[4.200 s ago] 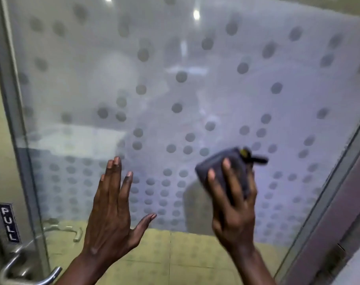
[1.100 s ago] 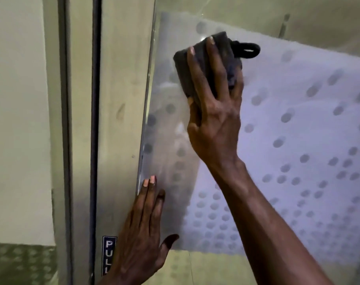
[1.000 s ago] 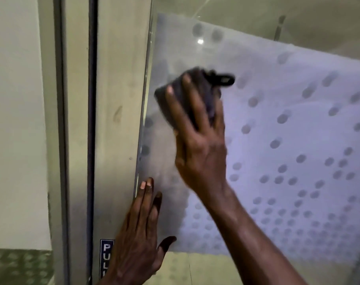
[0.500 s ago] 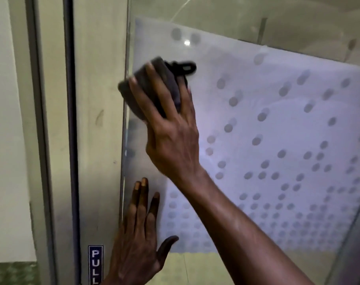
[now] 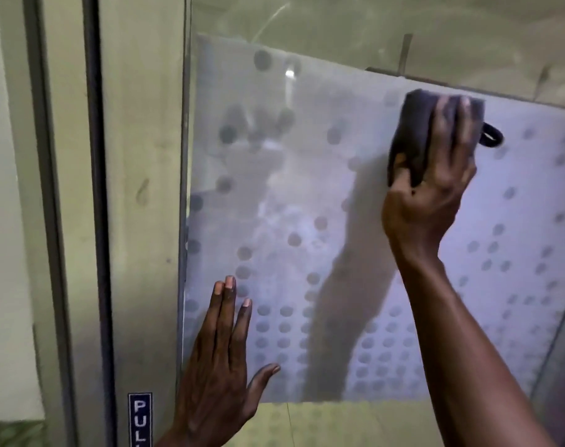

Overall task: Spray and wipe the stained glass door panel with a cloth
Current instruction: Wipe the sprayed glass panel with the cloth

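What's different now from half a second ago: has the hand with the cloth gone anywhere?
Yes. The right hand has swept the dark cloth to the right along the top of the frosted glass panel, away from the left edge it was rubbing. Its grip on the cloth is unchanged. The left hand stays flat and open low on the glass near the PULL sign, shifted only slightly.

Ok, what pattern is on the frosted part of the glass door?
Grey round dots on the frosted glass panel, densest low down; head view.
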`<move>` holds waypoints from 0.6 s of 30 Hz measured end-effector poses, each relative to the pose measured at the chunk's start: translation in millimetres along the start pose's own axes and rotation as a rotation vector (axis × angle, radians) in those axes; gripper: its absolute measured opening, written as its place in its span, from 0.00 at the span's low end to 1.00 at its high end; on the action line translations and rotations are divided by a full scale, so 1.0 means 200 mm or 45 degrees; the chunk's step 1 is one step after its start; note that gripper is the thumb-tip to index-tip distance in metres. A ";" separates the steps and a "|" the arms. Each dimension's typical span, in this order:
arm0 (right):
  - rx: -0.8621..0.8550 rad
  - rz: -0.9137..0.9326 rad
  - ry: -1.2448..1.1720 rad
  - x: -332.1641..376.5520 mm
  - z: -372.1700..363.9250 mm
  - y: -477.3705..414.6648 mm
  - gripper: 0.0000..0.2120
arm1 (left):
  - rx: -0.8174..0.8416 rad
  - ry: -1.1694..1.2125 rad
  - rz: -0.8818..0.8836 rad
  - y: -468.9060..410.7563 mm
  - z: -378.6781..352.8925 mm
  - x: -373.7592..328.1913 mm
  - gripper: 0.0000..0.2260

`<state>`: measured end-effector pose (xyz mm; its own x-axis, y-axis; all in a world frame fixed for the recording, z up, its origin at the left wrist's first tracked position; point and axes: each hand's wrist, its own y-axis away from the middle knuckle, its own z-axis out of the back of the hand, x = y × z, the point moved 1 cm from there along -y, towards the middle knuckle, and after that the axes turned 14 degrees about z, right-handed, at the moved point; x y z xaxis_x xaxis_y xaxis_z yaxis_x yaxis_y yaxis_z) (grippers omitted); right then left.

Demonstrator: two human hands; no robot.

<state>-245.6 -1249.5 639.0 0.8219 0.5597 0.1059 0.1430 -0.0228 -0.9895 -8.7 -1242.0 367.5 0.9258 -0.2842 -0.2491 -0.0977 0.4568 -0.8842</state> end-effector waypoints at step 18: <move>0.282 0.292 0.159 -0.25 0.17 0.69 0.49 | -0.036 -0.025 -0.051 -0.03 0.05 -0.01 0.51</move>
<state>-286.2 -1251.8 494.4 0.8821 0.4544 -0.1240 -0.1651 0.0519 -0.9849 -7.0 -1236.3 377.8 0.9361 -0.2853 -0.2056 -0.0701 0.4215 -0.9041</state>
